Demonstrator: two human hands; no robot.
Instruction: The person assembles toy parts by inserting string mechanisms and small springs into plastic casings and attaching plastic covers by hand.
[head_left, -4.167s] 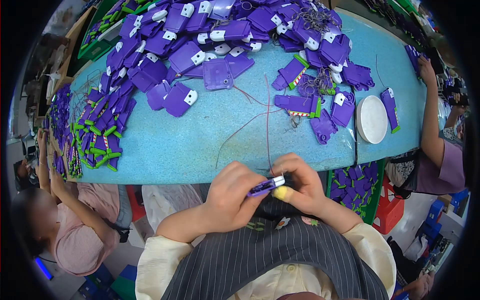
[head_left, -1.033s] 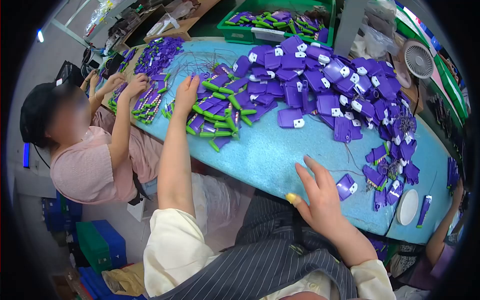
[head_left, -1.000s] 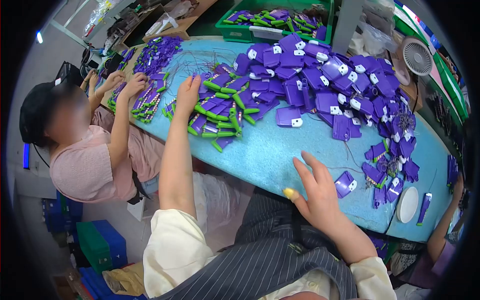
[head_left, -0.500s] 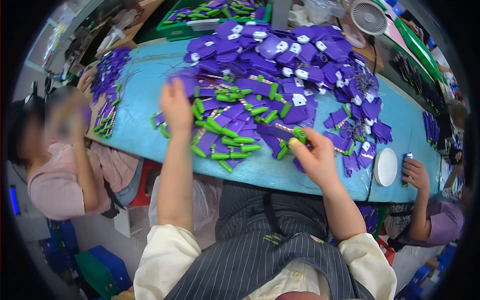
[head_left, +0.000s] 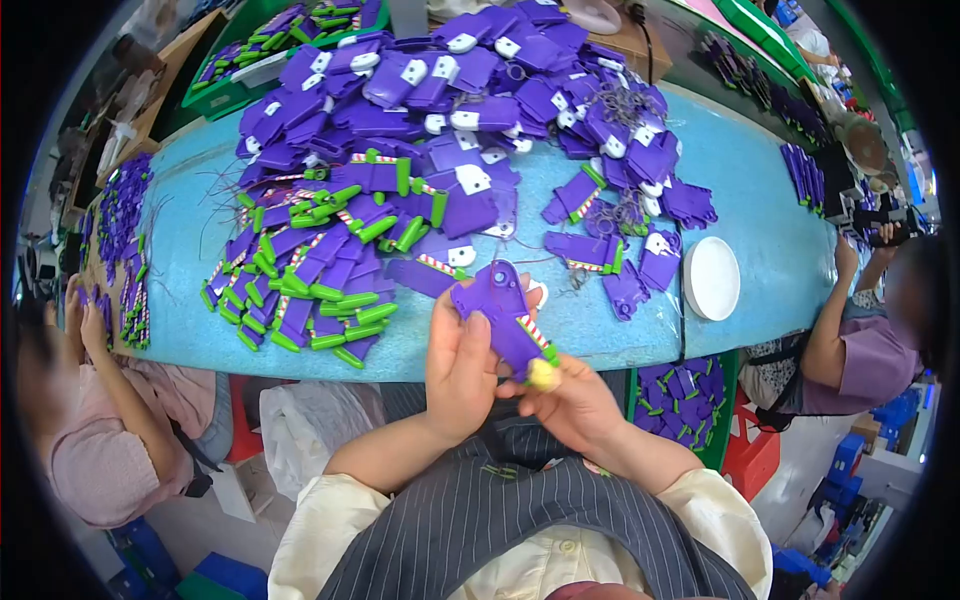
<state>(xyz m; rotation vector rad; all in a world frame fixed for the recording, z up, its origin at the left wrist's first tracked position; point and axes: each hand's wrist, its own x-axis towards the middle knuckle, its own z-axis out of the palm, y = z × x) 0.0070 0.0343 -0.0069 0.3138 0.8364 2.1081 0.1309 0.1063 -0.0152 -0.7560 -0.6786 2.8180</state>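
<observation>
Close to my body, over the table's front edge, my left hand (head_left: 462, 370) is closed on a flat purple plastic piece (head_left: 497, 290) with a round hole near its top. Against its lower part lies a purple piece with a red-and-white striped edge and green end (head_left: 527, 333). My right hand (head_left: 575, 408), with yellow wrapping on a fingertip, pinches that green end. The two pieces overlap; whether they are joined I cannot tell. To the left lies a heap of similar purple-and-green pieces (head_left: 310, 275). Behind it is a larger pile of purple plates with white tabs (head_left: 410, 75).
A white bowl (head_left: 711, 280) stands on the blue table (head_left: 765, 210) at right. Thin wires (head_left: 625, 105) lie tangled on the pile. Green crates (head_left: 215, 97) hold more pieces at back left and below the table. People sit on both sides.
My left hand has come from the heap at the left to my front with a purple piece. My right hand has drawn its striped piece in to meet it. The view has turned rightward.
</observation>
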